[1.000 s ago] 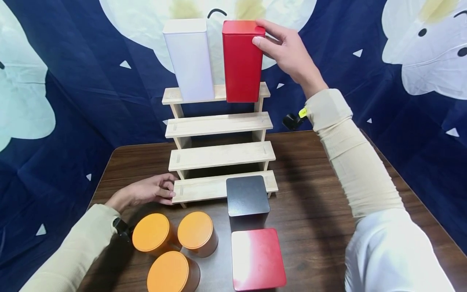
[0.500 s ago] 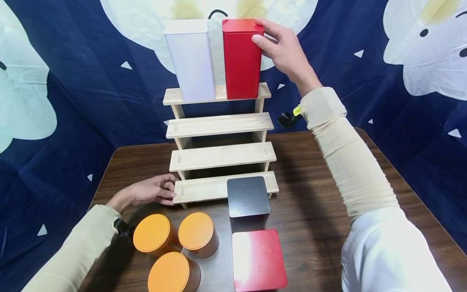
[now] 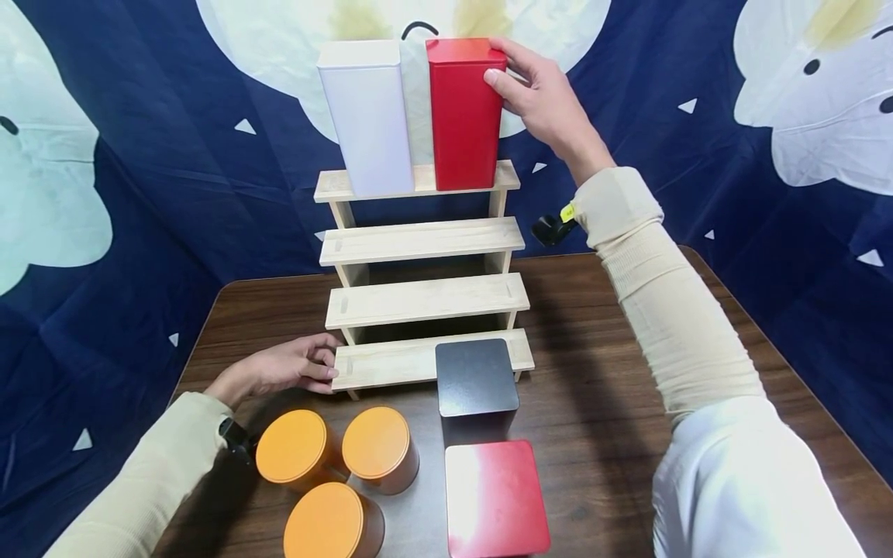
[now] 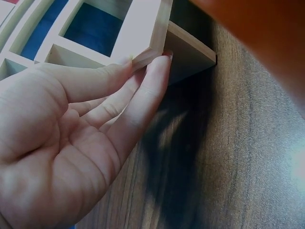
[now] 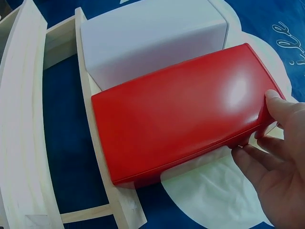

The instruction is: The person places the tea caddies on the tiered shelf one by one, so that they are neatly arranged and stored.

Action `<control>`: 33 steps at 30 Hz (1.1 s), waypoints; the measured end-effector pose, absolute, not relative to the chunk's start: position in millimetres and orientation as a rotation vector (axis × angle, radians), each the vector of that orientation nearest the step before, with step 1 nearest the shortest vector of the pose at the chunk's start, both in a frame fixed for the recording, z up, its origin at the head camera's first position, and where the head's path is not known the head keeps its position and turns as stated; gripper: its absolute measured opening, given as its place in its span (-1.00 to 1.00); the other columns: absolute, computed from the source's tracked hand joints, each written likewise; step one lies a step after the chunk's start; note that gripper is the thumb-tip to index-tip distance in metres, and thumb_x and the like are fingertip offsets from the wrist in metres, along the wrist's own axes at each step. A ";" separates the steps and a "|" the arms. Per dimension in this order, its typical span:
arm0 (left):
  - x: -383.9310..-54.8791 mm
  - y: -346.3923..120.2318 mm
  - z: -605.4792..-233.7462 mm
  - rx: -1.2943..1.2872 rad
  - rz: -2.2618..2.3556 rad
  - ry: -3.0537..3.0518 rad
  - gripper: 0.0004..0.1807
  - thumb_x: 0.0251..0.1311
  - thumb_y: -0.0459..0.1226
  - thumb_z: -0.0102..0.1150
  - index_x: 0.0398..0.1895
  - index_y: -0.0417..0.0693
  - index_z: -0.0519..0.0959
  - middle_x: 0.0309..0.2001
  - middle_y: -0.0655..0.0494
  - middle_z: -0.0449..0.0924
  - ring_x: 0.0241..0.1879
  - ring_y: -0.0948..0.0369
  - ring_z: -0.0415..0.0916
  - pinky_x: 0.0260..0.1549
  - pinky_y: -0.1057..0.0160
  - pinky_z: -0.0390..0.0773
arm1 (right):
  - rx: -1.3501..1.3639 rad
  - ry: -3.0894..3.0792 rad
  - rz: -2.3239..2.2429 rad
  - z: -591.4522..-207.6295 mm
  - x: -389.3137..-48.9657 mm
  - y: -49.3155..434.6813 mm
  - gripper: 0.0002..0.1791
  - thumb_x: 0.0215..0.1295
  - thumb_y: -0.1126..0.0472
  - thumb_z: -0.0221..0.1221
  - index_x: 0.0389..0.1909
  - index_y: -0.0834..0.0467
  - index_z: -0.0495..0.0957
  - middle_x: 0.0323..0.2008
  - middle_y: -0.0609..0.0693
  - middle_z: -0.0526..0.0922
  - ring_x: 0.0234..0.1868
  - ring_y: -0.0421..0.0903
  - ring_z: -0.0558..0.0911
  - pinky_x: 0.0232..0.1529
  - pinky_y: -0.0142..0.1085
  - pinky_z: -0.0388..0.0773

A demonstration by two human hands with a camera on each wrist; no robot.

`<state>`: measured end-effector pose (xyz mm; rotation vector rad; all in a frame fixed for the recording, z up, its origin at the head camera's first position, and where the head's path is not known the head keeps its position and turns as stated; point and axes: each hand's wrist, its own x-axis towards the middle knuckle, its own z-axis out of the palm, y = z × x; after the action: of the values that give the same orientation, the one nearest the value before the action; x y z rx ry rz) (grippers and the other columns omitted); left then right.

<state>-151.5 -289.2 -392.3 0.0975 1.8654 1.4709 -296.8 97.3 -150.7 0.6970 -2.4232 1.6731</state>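
Observation:
A tall red tin [image 3: 463, 128] stands upright on the top step of a wooden tiered shelf [image 3: 425, 301]. My right hand [image 3: 551, 101] grips its upper right corner, thumb on the front face and fingers around the side. In the right wrist view, the red tin's base [image 5: 102, 138] sits on the top board. Beside it on the left is a tall white tin [image 3: 370, 128], with a narrow gap between them. My left hand [image 3: 282, 368] pinches the left end of the lowest step; the left wrist view has the thumb above and fingers beneath the board corner [image 4: 145, 52].
Three orange round tins [image 3: 291, 446] stand at the front left of the brown table [image 3: 593, 341]. A black square tin [image 3: 477, 377] and a second red tin [image 3: 495, 496] are right of them, before the shelf. A patterned blue cloth [image 3: 167, 155] hangs behind.
The red tin has moved slightly back, its base going from over the top board's front edge onto the board. My right hand shifted slightly with it. The left hand keeps its place on the shelf.

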 end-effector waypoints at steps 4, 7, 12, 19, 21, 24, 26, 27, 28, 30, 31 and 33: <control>-151.3 -289.3 -392.2 0.093 1.472 1.866 -0.50 0.21 -0.50 0.10 0.14 -0.31 0.11 -0.19 -0.05 0.44 -0.19 0.11 0.56 -0.05 0.04 0.65 | 0.713 -2.439 1.651 -151.2 -298.8 97.4 -0.37 0.43 0.10 0.00 0.47 -0.08 0.06 0.42 -0.12 0.23 0.40 -0.20 0.28 0.36 -0.41 0.29; -151.3 -289.2 -392.0 0.094 1.474 1.866 -0.50 0.21 -0.50 0.10 0.14 -0.31 0.11 -0.19 -0.05 0.45 -0.19 0.11 0.56 -0.06 0.05 0.66 | 0.719 -2.444 1.638 -151.3 -300.2 97.1 -0.37 0.43 0.10 -0.02 0.48 -0.08 0.05 0.43 -0.12 0.21 0.41 -0.20 0.26 0.36 -0.40 0.28; -151.6 -289.5 -391.9 0.094 1.475 1.870 -0.51 0.21 -0.51 0.09 0.13 -0.31 0.11 -0.19 -0.05 0.45 -0.19 0.11 0.56 -0.08 0.08 0.67 | 0.716 -2.439 1.629 -151.9 -300.3 95.7 -0.37 0.44 0.10 -0.02 0.48 -0.08 0.04 0.43 -0.12 0.21 0.41 -0.20 0.25 0.37 -0.40 0.27; -152.5 -290.0 -392.9 0.086 1.469 1.875 -0.49 0.20 -0.51 0.10 0.13 -0.31 0.10 -0.20 -0.05 0.43 -0.20 0.11 0.56 -0.07 0.07 0.67 | 0.688 -2.447 1.606 -153.3 -298.3 94.0 -0.35 0.44 0.07 -0.03 0.49 -0.10 0.00 0.44 -0.16 0.17 0.42 -0.22 0.23 0.37 -0.43 0.26; -153.1 -290.1 -393.8 0.090 1.467 1.877 -0.49 0.21 -0.51 0.10 0.13 -0.31 0.10 -0.20 -0.05 0.44 -0.20 0.12 0.56 -0.07 0.06 0.66 | 0.686 -2.452 1.602 -152.8 -298.3 93.7 -0.36 0.45 0.07 -0.04 0.49 -0.10 0.00 0.45 -0.16 0.17 0.42 -0.21 0.22 0.38 -0.42 0.26; -153.8 -290.4 -394.8 0.094 1.467 1.875 -0.50 0.21 -0.50 0.10 0.13 -0.30 0.09 -0.19 -0.04 0.45 -0.20 0.12 0.56 -0.07 0.05 0.66 | 0.686 -2.454 1.595 -152.4 -299.1 93.4 -0.36 0.45 0.08 -0.05 0.49 -0.09 -0.01 0.45 -0.15 0.16 0.43 -0.21 0.21 0.38 -0.40 0.25; -154.0 -290.3 -394.7 0.091 1.469 1.876 -0.50 0.21 -0.50 0.10 0.12 -0.30 0.10 -0.19 -0.04 0.45 -0.20 0.12 0.56 -0.07 0.06 0.67 | 0.685 -2.454 1.587 -152.5 -299.7 93.5 -0.36 0.46 0.08 -0.05 0.49 -0.09 -0.02 0.45 -0.14 0.16 0.43 -0.21 0.21 0.39 -0.40 0.25; -154.1 -290.1 -394.6 0.092 1.471 1.876 -0.50 0.21 -0.50 0.10 0.12 -0.29 0.10 -0.19 -0.04 0.45 -0.20 0.12 0.56 -0.07 0.06 0.66 | 0.685 -2.455 1.582 -152.8 -299.9 93.7 -0.36 0.46 0.08 -0.05 0.49 -0.09 -0.03 0.45 -0.14 0.15 0.43 -0.21 0.20 0.39 -0.40 0.24; -154.2 -289.9 -394.4 0.094 1.472 1.876 -0.50 0.21 -0.50 0.10 0.13 -0.29 0.10 -0.19 -0.04 0.45 -0.20 0.12 0.56 -0.07 0.06 0.67 | 0.683 -2.456 1.573 -153.1 -300.1 93.8 -0.35 0.46 0.08 -0.06 0.50 -0.09 -0.03 0.46 -0.14 0.15 0.44 -0.22 0.20 0.40 -0.40 0.23; -154.2 -289.7 -394.2 0.094 1.474 1.878 -0.50 0.21 -0.50 0.10 0.13 -0.29 0.10 -0.19 -0.05 0.45 -0.20 0.12 0.56 -0.08 0.07 0.67 | 0.679 -2.458 1.560 -153.7 -300.1 93.8 -0.35 0.46 0.07 -0.06 0.50 -0.09 -0.05 0.46 -0.15 0.14 0.44 -0.22 0.18 0.40 -0.41 0.22; -154.1 -289.6 -394.1 0.093 1.475 1.879 -0.50 0.21 -0.51 0.09 0.13 -0.30 0.10 -0.20 -0.04 0.44 -0.20 0.12 0.56 -0.08 0.07 0.67 | 0.676 -2.460 1.551 -154.1 -299.9 93.6 -0.35 0.46 0.06 -0.06 0.50 -0.09 -0.05 0.46 -0.16 0.13 0.44 -0.23 0.18 0.40 -0.41 0.21; -153.9 -289.6 -394.3 0.094 1.474 1.879 -0.49 0.21 -0.50 0.10 0.13 -0.30 0.10 -0.20 -0.04 0.44 -0.20 0.12 0.56 -0.08 0.07 0.67 | 0.668 -2.462 1.546 -154.7 -299.1 93.1 -0.34 0.46 0.05 -0.06 0.50 -0.10 -0.05 0.46 -0.17 0.13 0.45 -0.23 0.17 0.41 -0.41 0.21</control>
<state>-153.9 -289.6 -394.3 0.0941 1.8791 1.4744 -299.1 93.1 -154.7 0.6683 -2.4622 1.5458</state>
